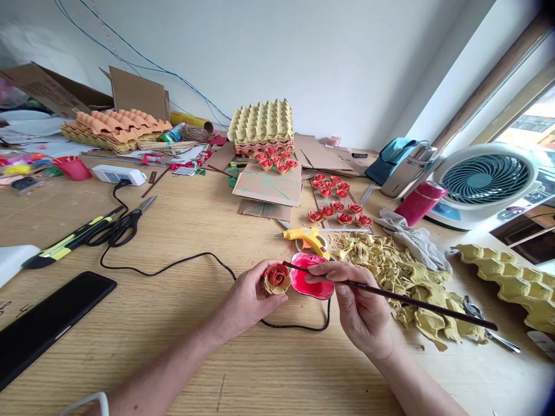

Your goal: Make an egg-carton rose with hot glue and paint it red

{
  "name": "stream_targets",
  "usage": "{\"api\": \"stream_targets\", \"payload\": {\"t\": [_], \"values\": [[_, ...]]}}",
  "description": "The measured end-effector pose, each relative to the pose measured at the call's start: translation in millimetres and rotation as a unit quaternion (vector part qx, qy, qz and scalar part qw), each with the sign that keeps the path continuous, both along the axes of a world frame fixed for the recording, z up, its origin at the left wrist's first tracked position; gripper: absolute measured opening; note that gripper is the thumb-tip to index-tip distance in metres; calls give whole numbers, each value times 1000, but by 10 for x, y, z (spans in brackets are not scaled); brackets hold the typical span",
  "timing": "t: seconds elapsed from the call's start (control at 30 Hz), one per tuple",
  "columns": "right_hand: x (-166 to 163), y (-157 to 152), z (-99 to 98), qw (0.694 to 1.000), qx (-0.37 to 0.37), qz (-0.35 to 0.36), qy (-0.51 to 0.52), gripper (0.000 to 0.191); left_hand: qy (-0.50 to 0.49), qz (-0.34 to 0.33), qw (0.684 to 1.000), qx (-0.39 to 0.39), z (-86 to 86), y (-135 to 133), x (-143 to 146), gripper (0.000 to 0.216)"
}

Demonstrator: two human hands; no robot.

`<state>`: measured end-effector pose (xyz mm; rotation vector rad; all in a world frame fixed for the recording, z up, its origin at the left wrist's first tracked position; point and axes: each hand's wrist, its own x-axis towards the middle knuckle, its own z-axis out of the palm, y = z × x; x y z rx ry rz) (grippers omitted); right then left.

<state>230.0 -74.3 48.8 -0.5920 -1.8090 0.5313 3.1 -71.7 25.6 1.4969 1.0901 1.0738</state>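
Observation:
My left hand [249,297] is closed round a small egg-carton rose [277,278], yellow outside with red painted petals. My right hand [358,303] pinches a long dark paintbrush [416,302] whose tip rests at the rose. Between the hands sits a pink dish of red paint [313,278]. A yellow glue gun [307,237] lies just behind the dish, and its black cord [173,267] loops under my hands.
Several finished red roses [336,203] lie on cardboard behind. Yellow carton scraps [403,277] pile up at the right, beside a grey rag [410,237], red bottle [420,202] and fan [485,179]. Scissors [125,225], a utility knife [65,242] and a phone [47,318] lie at the left. Egg trays [261,122] stand behind.

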Motion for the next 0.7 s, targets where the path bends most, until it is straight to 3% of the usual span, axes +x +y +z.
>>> {"api": "stream_targets", "payload": {"t": [0.47,0.7], "values": [[63,-23,22,1000,-4,24,-8,20,-26,-8,1000,0,18,12,-2,41],[55,-27,69,998,-6,30,-59,20,-29,9,999,-14,61,17,5,39]]}}
